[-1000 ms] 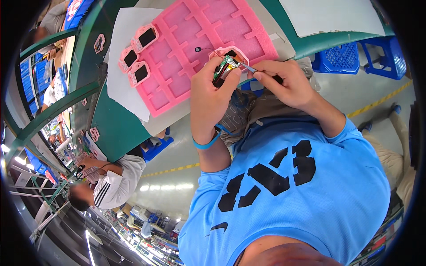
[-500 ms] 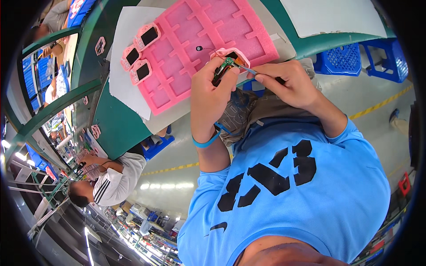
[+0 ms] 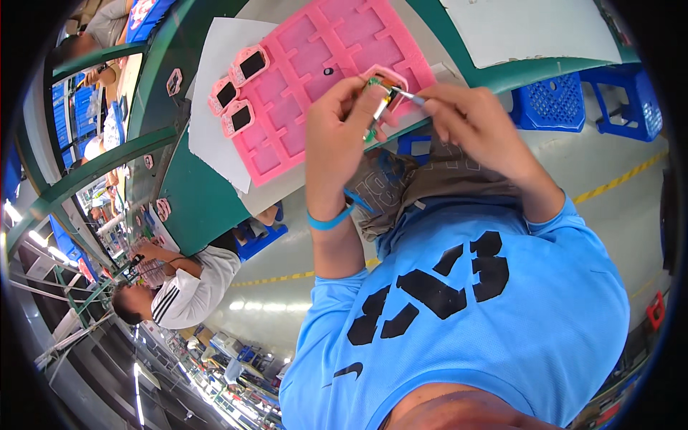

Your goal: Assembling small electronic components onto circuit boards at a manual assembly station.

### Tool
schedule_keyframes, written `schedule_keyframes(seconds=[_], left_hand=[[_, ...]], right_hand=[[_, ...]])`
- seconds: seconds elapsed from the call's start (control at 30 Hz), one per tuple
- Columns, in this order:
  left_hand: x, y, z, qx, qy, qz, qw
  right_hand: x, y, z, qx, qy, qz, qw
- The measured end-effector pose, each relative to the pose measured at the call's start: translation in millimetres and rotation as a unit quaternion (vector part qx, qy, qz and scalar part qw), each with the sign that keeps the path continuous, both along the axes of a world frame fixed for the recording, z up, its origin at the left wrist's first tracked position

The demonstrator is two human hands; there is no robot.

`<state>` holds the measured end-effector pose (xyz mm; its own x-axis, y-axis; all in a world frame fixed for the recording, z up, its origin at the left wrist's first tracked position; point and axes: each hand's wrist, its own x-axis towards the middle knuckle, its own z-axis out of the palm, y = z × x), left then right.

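My left hand [image 3: 335, 132] is closed around a small green circuit board [image 3: 370, 133] with electronic parts on it. A pink casing [image 3: 390, 71] lies just beyond my left fingertips, partly hidden by them. Between the fingers of my right hand [image 3: 469, 122] is a slim pointed tool [image 3: 411, 97], whose exact kind is unclear. Its tip meets the board and casing area. A small round black part [image 3: 328, 72] sits on the pink foam tray [image 3: 263, 174], left of the casing. At the tray's left edge are three pink casings with dark screens [image 3: 251, 64].
White sheets [image 3: 534, 32] lie on the green tabletop [image 3: 193, 208]. Blue plastic stools [image 3: 548, 102] stand beyond the table at right. To the left, a person in a white shirt [image 3: 197, 290] works at the same bench. Green metal framing [image 3: 107, 161] rises at far left.
My left hand has turned the board and brought it against the casing. My right hand with the tool has shifted slightly up, its fingers more curled. The whole view has moved a little.
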<state>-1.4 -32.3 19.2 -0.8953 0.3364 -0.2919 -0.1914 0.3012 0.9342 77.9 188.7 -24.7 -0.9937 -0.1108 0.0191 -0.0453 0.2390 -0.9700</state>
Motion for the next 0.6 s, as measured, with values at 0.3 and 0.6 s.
schedule_keyframes(seconds=[0.3,0.6], left_hand=[[-7,4,2,0.094,-0.064,-0.015,0.993],[18,-44,8,0.062,-0.015,0.058,0.996]], right_hand=[[-39,-5,18,0.165,0.204,0.082,0.962],[-64,-6,18,0.263,0.212,0.136,0.931]])
